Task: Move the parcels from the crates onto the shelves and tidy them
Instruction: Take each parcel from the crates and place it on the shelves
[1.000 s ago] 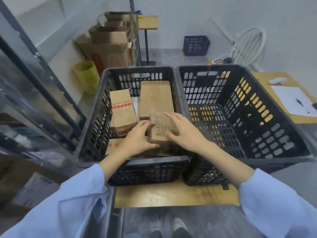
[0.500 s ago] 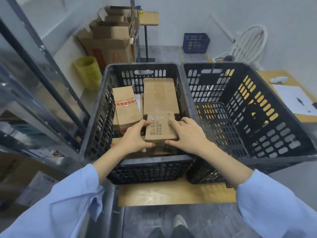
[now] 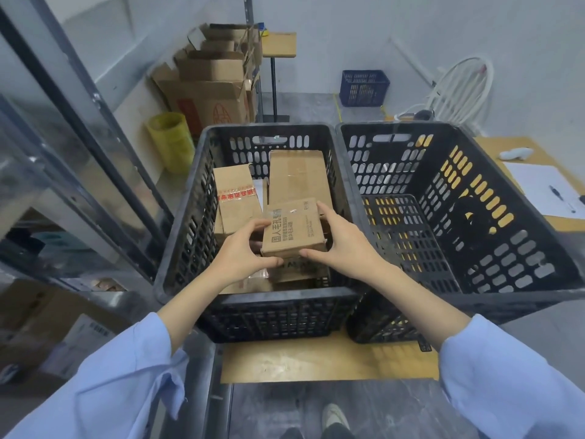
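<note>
While both hands clasp it from opposite sides, the small printed parcel (image 3: 292,228) sits just above the other boxes, toward the near edge of the left crate (image 3: 253,296). The left hand (image 3: 240,248) curls round its left side with the thumb under the near corner, and the right hand (image 3: 345,245) pinches the right side, thumb along the near edge. It appears to be mid-lift, with several parcels yet to go.

The hold is only on the edges, so the smooth cardboard could slip or tip if either hand eases. A low lift toward the person could catch the crate's near rim. The red-taped parcel (image 3: 234,198) stands upright near the left wall and may topple if brushed. The shelf frame (image 3: 79,137) stands close on the left, so a quick swing that way could knock the parcel against its upright
</note>
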A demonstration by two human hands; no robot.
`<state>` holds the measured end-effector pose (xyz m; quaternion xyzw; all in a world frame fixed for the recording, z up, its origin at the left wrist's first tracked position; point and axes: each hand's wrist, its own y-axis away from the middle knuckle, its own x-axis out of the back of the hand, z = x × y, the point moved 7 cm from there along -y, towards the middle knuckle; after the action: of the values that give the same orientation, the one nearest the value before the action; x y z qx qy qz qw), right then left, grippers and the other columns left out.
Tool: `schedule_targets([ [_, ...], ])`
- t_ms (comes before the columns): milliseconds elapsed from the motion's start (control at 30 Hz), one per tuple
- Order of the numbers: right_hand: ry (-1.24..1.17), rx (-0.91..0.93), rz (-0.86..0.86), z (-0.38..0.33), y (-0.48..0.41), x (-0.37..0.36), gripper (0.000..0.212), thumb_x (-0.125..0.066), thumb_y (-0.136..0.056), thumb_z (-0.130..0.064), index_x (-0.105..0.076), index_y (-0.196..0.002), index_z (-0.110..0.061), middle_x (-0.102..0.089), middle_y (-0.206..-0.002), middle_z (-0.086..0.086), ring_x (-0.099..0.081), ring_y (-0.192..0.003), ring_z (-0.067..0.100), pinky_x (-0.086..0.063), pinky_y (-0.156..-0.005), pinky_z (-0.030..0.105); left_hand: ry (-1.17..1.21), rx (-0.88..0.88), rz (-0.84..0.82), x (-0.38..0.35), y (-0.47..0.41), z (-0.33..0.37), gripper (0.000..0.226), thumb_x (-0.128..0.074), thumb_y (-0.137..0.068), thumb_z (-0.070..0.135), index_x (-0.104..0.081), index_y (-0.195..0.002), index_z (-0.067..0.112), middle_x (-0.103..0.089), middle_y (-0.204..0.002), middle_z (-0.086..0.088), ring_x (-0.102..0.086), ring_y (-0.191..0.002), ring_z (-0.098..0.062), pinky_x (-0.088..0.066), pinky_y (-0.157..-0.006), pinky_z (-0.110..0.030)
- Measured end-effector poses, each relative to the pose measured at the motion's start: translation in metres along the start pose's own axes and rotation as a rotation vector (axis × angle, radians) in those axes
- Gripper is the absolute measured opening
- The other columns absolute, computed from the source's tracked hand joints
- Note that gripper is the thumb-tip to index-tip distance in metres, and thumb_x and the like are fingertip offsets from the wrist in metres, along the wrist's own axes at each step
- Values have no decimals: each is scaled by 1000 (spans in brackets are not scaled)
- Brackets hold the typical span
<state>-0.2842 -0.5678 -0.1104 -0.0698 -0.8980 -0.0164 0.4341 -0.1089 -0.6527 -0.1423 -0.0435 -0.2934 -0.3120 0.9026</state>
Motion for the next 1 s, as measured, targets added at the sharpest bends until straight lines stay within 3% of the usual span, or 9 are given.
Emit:
schedule_targets([
  [100,-139,19,31,-14,5,12,97,-80,-79,-37,-20,-154,-25,-48,-146,-8,-49,-121,5,-42,-100,26,74,-18,37,11,5,10,79,-87,-71,21,-46,-139,26,-53,-137,10,-57,-106,3,-42,-75,-6],
  [200,-223,30,49,-24,8,26,96,-82,-79,-28,-21,-154,-24,-50,-138,-11,-50,-112,0,-42,-95,20,124,-59,75,24,9,26,82,-85,-73,22,-43,-142,29,-49,-140,13,-59,-106,1,-44,-86,-15],
  [267,-271,21,48,-27,7,34,100,-83,-77,-26,-20,-155,-22,-49,-137,-10,-53,-114,2,-46,-100,26,159,-85,92,31,11,36,85,-86,-72,23,-41,-144,32,-49,-141,13,-59,-112,-7,-50,-93,-27],
  [367,-389,-10,8,-30,4,41,107,-85,-74,-24,-17,-156,-20,-47,-141,-4,-53,-123,8,-48,-104,34,128,-112,121,38,13,51,89,-85,-72,25,-37,-146,34,-47,-138,15,-55,-115,-9,-48,-87,-22],
  [533,-455,-19,31,-37,4,54,99,-79,-80,-15,-14,-155,-15,-40,-143,0,-42,-125,4,-43,-99,21,148,-101,179,42,14,69,94,-83,-75,27,-29,-152,26,-38,-148,5,-45,-124,-12,-44,-101,-37],
  [667,-437,-23,108,-41,3,61,93,-77,-82,-13,-19,-154,-15,-35,-135,0,-41,-124,8,-47,-81,9,159,-66,208,41,13,73,100,-84,-70,41,-30,-152,28,-36,-146,1,-42,-132,-20,-38,-111,-50],
  [833,-380,-34,143,-39,0,65,83,-80,-79,-13,-34,-148,-20,-36,-134,3,-44,-124,13,-49,-99,29,146,-91,250,39,17,81,86,-83,-73,34,-39,-147,28,-42,-133,0,-46,-126,-19,-40,-109,-51],
  [933,-411,-54,165,-36,1,66,82,-82,-76,-10,-37,-145,-17,-33,-140,3,-48,-124,15,-54,-86,19,156,-127,290,43,21,88,75,-82,-76,28,-43,-140,25,-42,-136,2,-49,-122,-17,-44,-105,-49],
  [1000,-466,-62,179,-33,3,68,77,-81,-77,-7,-37,-139,-16,-36,-143,4,-50,-124,17,-54,-87,22,165,-135,291,44,22,90,72,-82,-77,27,-43,-137,24,-46,-139,3,-50,-122,-16,-45,-104,-50],
])
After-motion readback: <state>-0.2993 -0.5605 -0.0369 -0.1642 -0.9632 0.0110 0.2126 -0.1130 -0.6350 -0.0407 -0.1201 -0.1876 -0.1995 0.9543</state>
